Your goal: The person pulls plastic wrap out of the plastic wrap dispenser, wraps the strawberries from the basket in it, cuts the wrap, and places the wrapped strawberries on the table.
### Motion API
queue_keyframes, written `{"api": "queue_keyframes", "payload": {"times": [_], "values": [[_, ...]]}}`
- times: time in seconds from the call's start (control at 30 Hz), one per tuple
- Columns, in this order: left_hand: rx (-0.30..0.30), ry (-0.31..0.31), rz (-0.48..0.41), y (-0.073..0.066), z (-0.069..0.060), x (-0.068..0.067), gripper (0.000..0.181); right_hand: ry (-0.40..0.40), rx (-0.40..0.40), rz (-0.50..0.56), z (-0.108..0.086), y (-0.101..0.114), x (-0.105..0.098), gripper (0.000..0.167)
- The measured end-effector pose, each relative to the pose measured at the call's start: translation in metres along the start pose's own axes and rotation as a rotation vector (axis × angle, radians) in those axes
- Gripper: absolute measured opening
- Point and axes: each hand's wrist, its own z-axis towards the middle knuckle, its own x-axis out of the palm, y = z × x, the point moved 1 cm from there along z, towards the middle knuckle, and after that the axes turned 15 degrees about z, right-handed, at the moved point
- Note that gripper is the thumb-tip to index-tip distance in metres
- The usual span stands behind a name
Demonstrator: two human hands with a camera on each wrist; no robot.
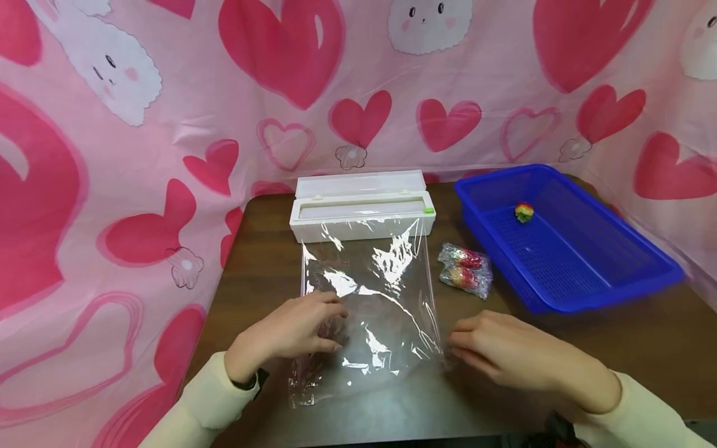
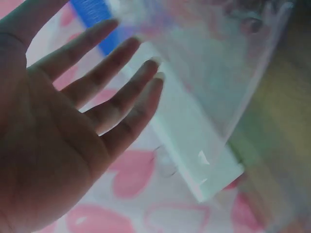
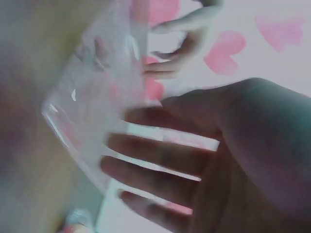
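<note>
Clear plastic film (image 1: 370,311) stretches from a white dispenser box (image 1: 361,227) toward the table's front edge. Over the film's left part is my left hand (image 1: 297,326), fingers apart and loosely bent, holding nothing; the left wrist view shows its palm (image 2: 53,121) with spread fingers beside the box (image 2: 194,150). At the film's right edge hovers my right hand (image 1: 504,348), its fingers loosely bent. In the right wrist view the right hand (image 3: 180,160) has spread fingers close to the film (image 3: 97,87); whether they touch it I cannot tell.
Two film-wrapped red and yellow pieces (image 1: 466,269) lie right of the film on the brown table (image 1: 257,249). A blue basket (image 1: 560,249) at the right holds one small strawberry-like piece (image 1: 524,212). Behind the table hangs a pink heart-patterned cloth (image 1: 224,93).
</note>
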Motion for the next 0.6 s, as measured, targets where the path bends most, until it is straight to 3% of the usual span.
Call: {"api": "queue_keyframes", "payload": {"times": [0.1, 0.2, 0.27, 0.37, 0.5, 0.6], "values": [[-0.010, 0.055, -0.021, 0.006, 0.017, 0.012, 0.064, 0.098, 0.012, 0.036, 0.001, -0.002, -0.014, 0.016], [-0.020, 0.106, -0.024, 0.008, 0.024, 0.024, 0.072, 0.136, 0.038, 0.065, 0.003, -0.002, -0.031, 0.021], [-0.016, 0.119, -0.016, 0.008, 0.025, 0.030, 0.077, 0.097, 0.082, 0.042, 0.005, -0.004, -0.051, 0.019], [-0.012, 0.107, -0.006, 0.007, 0.025, 0.035, 0.082, -0.005, 0.220, -0.025, 0.011, -0.018, -0.093, 0.008], [-0.014, 0.057, 0.003, 0.006, 0.026, 0.040, 0.086, -0.077, 0.429, -0.054, 0.021, -0.070, -0.155, 0.008], [-0.015, 0.031, 0.004, 0.005, 0.026, 0.044, 0.087, -0.054, 0.542, -0.049, 0.027, -0.129, -0.186, 0.012]]}}
